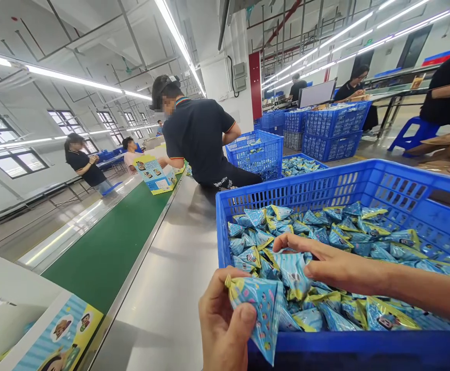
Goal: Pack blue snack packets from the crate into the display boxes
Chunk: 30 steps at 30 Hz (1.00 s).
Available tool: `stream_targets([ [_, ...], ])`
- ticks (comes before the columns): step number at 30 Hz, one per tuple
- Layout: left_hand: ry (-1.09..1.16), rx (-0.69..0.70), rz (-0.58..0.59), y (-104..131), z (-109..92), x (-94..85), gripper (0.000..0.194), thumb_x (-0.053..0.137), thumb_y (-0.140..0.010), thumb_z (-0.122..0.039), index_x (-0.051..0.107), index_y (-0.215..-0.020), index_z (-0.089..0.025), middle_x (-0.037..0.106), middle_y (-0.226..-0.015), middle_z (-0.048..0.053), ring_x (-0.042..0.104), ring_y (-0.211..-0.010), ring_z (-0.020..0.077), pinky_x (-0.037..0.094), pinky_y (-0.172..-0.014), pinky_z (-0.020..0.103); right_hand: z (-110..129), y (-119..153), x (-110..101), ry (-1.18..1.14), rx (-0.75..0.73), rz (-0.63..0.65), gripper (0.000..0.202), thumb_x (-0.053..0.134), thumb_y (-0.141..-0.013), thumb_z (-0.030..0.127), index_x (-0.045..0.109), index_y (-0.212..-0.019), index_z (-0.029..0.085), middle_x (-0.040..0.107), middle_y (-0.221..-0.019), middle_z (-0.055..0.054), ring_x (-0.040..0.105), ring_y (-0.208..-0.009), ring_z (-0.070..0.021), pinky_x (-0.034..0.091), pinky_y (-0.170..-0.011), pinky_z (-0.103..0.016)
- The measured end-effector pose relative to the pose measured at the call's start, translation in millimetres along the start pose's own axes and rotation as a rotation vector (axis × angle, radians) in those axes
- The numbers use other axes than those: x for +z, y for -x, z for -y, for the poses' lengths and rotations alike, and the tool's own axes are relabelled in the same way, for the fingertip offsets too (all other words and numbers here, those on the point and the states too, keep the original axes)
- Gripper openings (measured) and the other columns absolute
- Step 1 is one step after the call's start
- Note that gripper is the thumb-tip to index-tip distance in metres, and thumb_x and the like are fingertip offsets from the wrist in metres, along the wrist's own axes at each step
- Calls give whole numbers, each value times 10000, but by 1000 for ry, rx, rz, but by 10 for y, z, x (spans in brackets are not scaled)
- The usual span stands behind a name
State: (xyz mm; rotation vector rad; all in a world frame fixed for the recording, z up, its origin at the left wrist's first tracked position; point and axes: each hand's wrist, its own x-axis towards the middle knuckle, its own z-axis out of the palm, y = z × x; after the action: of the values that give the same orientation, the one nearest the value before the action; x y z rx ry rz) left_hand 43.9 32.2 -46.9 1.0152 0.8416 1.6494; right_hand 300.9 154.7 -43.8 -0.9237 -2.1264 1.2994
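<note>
My left hand grips a blue and yellow triangular foil packet between thumb and fingers, at the near left corner of a blue plastic crate. Over the crate, my right hand is closed on a second packet, thumb on one side and forefinger along the other. Many similar packets fill the crate below both hands. The lower fingers of my right hand are hidden.
A green conveyor belt runs along the left, beside a metal ledge. A printed carton stands at the near left; another carton sits farther up the belt. A co-worker sits ahead, near another blue crate.
</note>
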Motion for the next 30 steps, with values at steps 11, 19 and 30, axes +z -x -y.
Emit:
stream_targets([
  [11, 22, -186, 135, -36, 116, 150, 524, 969, -830, -679, 885, -1012, -195, 704, -1269, 138, 644, -1238, 360, 588, -1025, 394, 187, 83, 228, -101, -356, -281, 305, 851, -1028, 466, 631, -1149, 294, 645, -1229, -69, 702, -1094, -242, 653, -918, -339],
  [19, 313, -441, 340, 29, 174, 196, 396, 1029, -820, -532, 876, -992, -211, 592, -1005, 26, 638, -911, 173, 536, -840, 269, 267, 154, 285, 117, -523, -191, 207, 814, -1071, 321, 621, -1143, 297, 736, -1254, -50, 724, -1185, -235, 603, -1016, -346],
  [30, -54, -52, 122, 95, -465, -300, 454, 878, -906, -717, 901, -1086, -300, 802, -1226, 147, 786, -1104, 355, 692, -805, 395, 153, 126, 71, 28, -241, -338, 393, 653, -1139, 656, 601, -1169, 267, 571, -903, 30, 469, -625, -131, 441, -564, -263],
])
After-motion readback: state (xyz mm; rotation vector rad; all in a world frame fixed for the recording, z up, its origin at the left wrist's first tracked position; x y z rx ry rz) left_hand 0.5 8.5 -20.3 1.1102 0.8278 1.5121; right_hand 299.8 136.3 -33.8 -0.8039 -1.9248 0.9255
